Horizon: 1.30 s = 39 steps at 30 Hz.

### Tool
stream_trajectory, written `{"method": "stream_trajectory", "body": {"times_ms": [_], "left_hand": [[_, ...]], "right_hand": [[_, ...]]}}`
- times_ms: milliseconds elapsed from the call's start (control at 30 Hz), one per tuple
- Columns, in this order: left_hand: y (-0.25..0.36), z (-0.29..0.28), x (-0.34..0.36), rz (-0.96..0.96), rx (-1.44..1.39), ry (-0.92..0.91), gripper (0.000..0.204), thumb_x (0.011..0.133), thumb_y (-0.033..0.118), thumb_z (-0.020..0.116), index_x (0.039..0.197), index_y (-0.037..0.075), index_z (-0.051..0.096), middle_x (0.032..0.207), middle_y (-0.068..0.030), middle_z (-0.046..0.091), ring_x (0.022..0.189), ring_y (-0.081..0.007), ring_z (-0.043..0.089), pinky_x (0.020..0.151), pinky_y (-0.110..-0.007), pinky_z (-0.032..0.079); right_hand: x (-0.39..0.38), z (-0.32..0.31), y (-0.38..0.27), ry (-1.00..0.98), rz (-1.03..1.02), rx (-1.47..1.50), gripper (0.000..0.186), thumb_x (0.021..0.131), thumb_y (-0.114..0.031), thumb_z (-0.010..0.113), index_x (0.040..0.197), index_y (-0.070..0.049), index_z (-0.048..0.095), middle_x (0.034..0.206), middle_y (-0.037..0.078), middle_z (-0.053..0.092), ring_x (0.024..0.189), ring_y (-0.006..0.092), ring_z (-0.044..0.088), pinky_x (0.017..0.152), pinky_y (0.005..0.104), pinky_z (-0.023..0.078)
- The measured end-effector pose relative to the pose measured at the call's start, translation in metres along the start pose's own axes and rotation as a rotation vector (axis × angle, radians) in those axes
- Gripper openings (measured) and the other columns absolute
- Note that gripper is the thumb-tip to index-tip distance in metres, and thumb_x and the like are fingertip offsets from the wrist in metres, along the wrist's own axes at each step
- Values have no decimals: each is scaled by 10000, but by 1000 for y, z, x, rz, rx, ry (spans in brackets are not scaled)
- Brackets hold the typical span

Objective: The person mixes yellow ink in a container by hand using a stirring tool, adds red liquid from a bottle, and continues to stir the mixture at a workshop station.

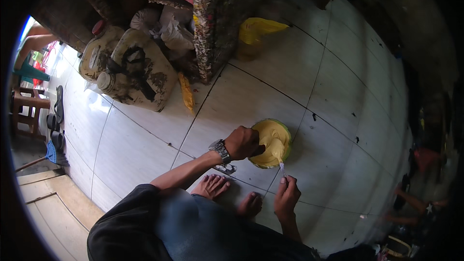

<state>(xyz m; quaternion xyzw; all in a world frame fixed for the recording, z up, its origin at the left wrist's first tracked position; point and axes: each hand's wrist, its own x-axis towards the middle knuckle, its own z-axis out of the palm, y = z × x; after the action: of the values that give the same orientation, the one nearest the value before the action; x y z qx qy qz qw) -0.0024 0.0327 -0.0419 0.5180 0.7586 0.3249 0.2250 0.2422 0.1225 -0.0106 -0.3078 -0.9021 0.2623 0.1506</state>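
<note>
A round tub with a greenish rim stands on the tiled floor, filled with thick, creamy yellow paste. My left hand, with a metal watch on its wrist, is closed at the tub's left rim, its fingertips partly hidden. In my right hand, just in front of the tub, is the pale end of a thin stirring tool. The tool's far end is coated in paste and sunk into it, so its shape is hidden.
Two dirty jerrycans stand at the upper left beside a paint-crusted post. Yellow plastic bags lie behind the tub. My bare feet are close in front. Sandals and a blue broom are far left.
</note>
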Motion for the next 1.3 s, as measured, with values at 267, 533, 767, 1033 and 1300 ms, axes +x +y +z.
{"method": "stream_trajectory", "body": {"times_ms": [267, 533, 767, 1033, 1300], "left_hand": [[-5, 26, 1, 117, 36, 33, 163, 824, 249, 671, 810, 89, 700, 727, -108, 619, 646, -293, 631, 572, -400, 511], [-11, 11, -3, 107, 8, 88, 123, 833, 214, 667, 828, 95, 696, 738, -99, 613, 684, -285, 621, 598, -391, 507], [-63, -66, -44, -180, 1, 572, 237, 863, 219, 682, 783, 0, 643, 769, -184, 624, 727, -377, 600, 636, -422, 480], [-177, -59, -70, -444, 192, 957, 127, 862, 129, 623, 870, 37, 711, 872, -177, 679, 769, -355, 648, 673, -425, 501], [-176, -37, -72, -554, 79, 1087, 173, 851, 55, 638, 1021, 23, 638, 926, -176, 660, 739, -333, 646, 640, -406, 507]], "right_hand": [[1, 4, 7, 2, -204, -175, 117, 912, -110, 597, 962, -4, 599, 800, 155, 632, 692, 354, 623, 609, 440, 494], [3, 11, 16, -21, 160, 33, 177, 959, -157, 551, 945, 18, 579, 788, 166, 623, 691, 358, 604, 628, 421, 478], [45, 8, 4, -192, 306, 267, 287, 988, -235, 536, 924, 43, 569, 784, 231, 618, 692, 338, 588, 667, 429, 456], [52, 21, -5, -242, -18, -41, 175, 965, -112, 526, 1040, 39, 575, 852, 249, 646, 796, 434, 629, 704, 492, 476], [68, 12, 20, -380, -74, -192, 135, 936, -66, 502, 1006, 24, 576, 807, 233, 639, 782, 435, 628, 681, 510, 484]]}}
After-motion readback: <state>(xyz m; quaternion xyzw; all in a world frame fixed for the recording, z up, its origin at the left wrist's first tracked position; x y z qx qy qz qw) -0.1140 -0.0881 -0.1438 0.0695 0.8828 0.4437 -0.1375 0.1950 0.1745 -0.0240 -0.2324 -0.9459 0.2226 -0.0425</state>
